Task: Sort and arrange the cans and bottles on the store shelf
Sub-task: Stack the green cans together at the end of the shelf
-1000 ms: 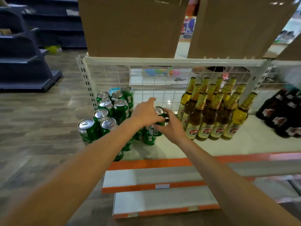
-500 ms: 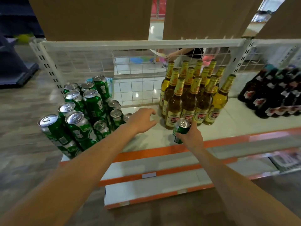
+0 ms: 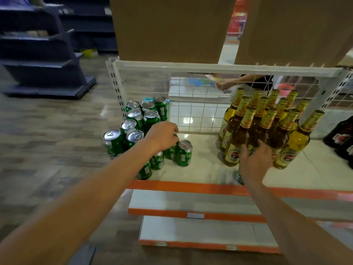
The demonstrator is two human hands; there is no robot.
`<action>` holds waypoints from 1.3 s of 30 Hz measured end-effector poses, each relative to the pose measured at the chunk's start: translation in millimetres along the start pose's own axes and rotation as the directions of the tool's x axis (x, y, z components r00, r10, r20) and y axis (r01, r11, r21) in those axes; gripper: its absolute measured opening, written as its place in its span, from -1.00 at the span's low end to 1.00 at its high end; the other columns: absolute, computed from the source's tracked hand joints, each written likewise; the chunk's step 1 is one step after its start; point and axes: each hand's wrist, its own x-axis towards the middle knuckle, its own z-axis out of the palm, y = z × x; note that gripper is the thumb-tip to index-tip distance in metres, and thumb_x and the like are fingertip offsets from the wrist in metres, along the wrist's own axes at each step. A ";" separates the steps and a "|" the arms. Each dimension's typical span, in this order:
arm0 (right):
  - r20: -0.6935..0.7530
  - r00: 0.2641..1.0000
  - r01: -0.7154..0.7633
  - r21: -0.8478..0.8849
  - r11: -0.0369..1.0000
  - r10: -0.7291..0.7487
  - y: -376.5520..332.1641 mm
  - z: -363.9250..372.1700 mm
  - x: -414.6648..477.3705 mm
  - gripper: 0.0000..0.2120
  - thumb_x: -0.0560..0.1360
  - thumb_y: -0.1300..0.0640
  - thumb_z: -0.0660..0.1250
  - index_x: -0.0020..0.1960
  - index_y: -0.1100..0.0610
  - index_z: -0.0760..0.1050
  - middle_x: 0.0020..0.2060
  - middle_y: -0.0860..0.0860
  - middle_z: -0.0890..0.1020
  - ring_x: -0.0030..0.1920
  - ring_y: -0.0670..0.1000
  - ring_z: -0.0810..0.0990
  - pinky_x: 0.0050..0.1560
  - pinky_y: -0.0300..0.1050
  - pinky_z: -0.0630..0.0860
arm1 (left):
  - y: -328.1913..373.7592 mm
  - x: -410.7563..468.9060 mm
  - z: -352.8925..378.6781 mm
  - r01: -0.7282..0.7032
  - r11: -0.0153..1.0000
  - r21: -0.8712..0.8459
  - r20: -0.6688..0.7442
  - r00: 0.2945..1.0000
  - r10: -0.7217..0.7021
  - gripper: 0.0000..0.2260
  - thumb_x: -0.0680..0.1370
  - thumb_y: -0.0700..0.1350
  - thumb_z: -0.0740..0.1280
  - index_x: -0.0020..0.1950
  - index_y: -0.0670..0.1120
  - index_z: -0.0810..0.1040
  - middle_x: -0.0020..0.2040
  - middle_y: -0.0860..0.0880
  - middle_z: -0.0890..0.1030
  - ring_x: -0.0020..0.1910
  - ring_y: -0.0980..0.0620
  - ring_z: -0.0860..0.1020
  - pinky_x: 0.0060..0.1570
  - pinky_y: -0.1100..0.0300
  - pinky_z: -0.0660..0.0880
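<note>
This is a shop. White shelf (image 3: 206, 169) tiers edged with orange strips (image 3: 191, 185), slotted uprights (image 3: 115, 87) and a wire-mesh back (image 3: 198, 115) carry grouped stock: green cans (image 3: 151, 119) at 10 o'clock, amber bottles (image 3: 280, 131) at 2 o'clock, dark bottles (image 3: 342, 132) at 3 o'clock. Dark blue shelving units (image 3: 47, 60) stand at 10 o'clock, and cardboard boxes (image 3: 172, 29) sit at 12 o'clock.

The right hand (image 3: 255, 161) covers nearly all of a can (image 3: 239, 177) at the front edge of the shelf (image 3: 208, 169); only a pale sliver shows. The left hand (image 3: 162, 135) hides the tops of the green cans (image 3: 169, 153) beneath it, perhaps gripping one. Dark bottles (image 3: 342, 136) are cut off by the right edge, their labels blurred.
</note>
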 end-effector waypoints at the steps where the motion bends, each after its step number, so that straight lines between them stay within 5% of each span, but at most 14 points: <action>1: 0.031 0.998 0.048 0.001 0.999 -0.048 -19.9 1.2 2.3 -0.52 0.56 -0.06 0.30 0.35 0.21 0.38 0.25 0.22 0.50 0.26 0.24 0.45 0.25 0.21 0.42 | -10.6 -5.0 -10.8 0.018 0.999 0.036 -0.005 1.000 -0.018 -0.67 0.56 0.03 0.34 0.31 -0.01 0.54 0.26 -0.06 0.56 0.22 -0.08 0.53 0.14 0.06 0.47; 5: 0.291 0.924 0.234 0.084 0.969 -0.248 -82.3 18.7 0.6 -0.58 0.60 -0.06 0.25 0.34 0.18 0.43 0.26 0.16 0.49 0.28 0.17 0.44 0.26 0.12 0.40 | -56.0 -23.0 -41.8 0.095 0.988 0.119 -0.031 0.995 -0.092 -0.62 0.53 0.01 0.38 0.33 -0.02 0.52 0.25 -0.08 0.57 0.19 -0.08 0.54 0.16 0.01 0.51; 7: 0.391 0.862 0.299 0.125 0.946 -0.324 -105.3 27.8 -9.1 -0.59 0.61 -0.07 0.24 0.34 0.17 0.45 0.27 0.14 0.48 0.29 0.15 0.44 0.29 0.06 0.37 | -71.5 -31.1 -51.1 0.084 0.974 0.210 0.069 0.992 -0.101 -0.51 0.49 0.07 0.43 0.39 -0.01 0.47 0.29 -0.05 0.55 0.25 -0.06 0.51 0.23 0.02 0.46; 11: 0.519 0.767 0.380 0.107 0.919 -0.377 -141.3 41.4 -33.0 -0.56 0.62 -0.11 0.20 0.37 0.14 0.43 0.30 0.10 0.48 0.33 0.10 0.42 0.31 0.00 0.35 | -88.2 -40.4 -56.9 0.026 0.923 0.383 0.200 0.974 -0.111 -0.31 0.41 0.18 0.48 0.49 0.11 0.33 0.39 0.03 0.47 0.45 -0.09 0.31 0.48 -0.23 -0.05; 15: 0.579 0.702 0.413 0.143 0.900 -0.414 -157.5 51.9 -57.5 -0.56 0.62 -0.12 0.19 0.39 0.12 0.40 0.32 0.07 0.47 0.34 0.06 0.40 0.32 0.00 0.37 | -96.7 -38.5 -47.8 -0.058 0.920 0.388 0.206 0.978 -0.025 -0.27 0.41 0.18 0.49 0.52 0.15 0.27 0.43 0.05 0.44 0.53 -0.06 0.16 0.38 -0.28 -0.41; 19: 0.629 0.634 0.458 0.164 0.873 -0.451 -164.6 61.1 -69.9 -0.50 0.56 -0.14 0.30 0.41 0.08 0.36 0.33 0.05 0.46 0.34 0.05 0.40 0.33 0.01 0.40 | -95.2 -32.2 -47.8 -0.107 0.935 0.337 0.188 0.981 0.044 -0.17 0.35 0.23 0.51 0.54 0.11 0.22 0.39 0.07 0.47 0.51 -0.04 0.20 0.41 -0.25 -0.38; 23: 0.704 0.534 0.418 0.263 0.870 -0.469 -168.5 57.8 -74.4 -0.14 0.36 -0.27 0.48 0.51 0.01 0.22 0.42 0.00 0.39 0.41 0.04 0.35 0.37 0.09 0.37 | -75.2 -20.2 -50.4 -0.092 0.974 0.209 0.158 0.986 0.059 -0.10 0.31 0.21 0.53 0.54 0.05 0.19 0.41 0.01 0.45 0.46 -0.08 0.29 0.50 -0.24 -0.12; 28: 0.631 0.652 0.215 0.378 0.901 -0.420 -150.6 41.5 -66.5 -0.06 0.32 -0.23 0.54 0.54 -0.03 0.16 0.41 -0.04 0.43 0.36 0.01 0.44 0.31 0.04 0.46 | -23.0 -1.4 -40.6 -0.121 0.989 -0.082 0.128 0.983 0.130 -0.09 0.31 0.10 0.58 0.53 0.00 0.19 0.33 -0.07 0.49 0.24 -0.07 0.48 0.23 0.03 0.43; 31: 0.567 0.746 0.173 0.342 0.924 -0.349 -123.7 29.1 -51.3 -0.10 0.37 -0.18 0.51 0.56 0.00 0.14 0.42 -0.03 0.41 0.38 0.00 0.41 0.35 0.03 0.42 | 15.2 13.3 -20.5 -0.151 0.972 -0.180 0.140 0.974 0.178 -0.11 0.30 0.05 0.59 0.53 -0.01 0.22 0.33 -0.06 0.49 0.24 -0.04 0.48 0.17 0.09 0.46; 35: 0.549 0.782 0.136 0.311 0.941 -0.295 -80.2 14.9 -36.1 -0.28 0.36 -0.13 0.51 0.42 -0.06 0.28 0.26 -0.08 0.50 0.23 -0.04 0.51 0.21 0.02 0.52 | 61.9 27.1 17.8 -0.216 0.957 -0.195 0.126 0.962 0.243 -0.15 0.32 0.03 0.58 0.52 -0.03 0.27 0.39 -0.04 0.45 0.32 -0.04 0.44 0.19 0.12 0.41; 39: 0.569 0.804 0.101 0.154 0.983 -0.172 -41.0 5.3 -27.3 -0.41 0.36 -0.04 0.50 0.27 0.04 0.31 0.14 -0.01 0.51 0.10 0.05 0.56 0.04 0.05 0.54 | 94.6 30.9 50.6 -0.267 0.910 -0.316 0.140 0.936 0.323 -0.29 0.32 -0.04 0.57 0.43 0.01 0.39 0.15 0.01 0.56 0.17 -0.04 0.54 0.06 0.07 0.51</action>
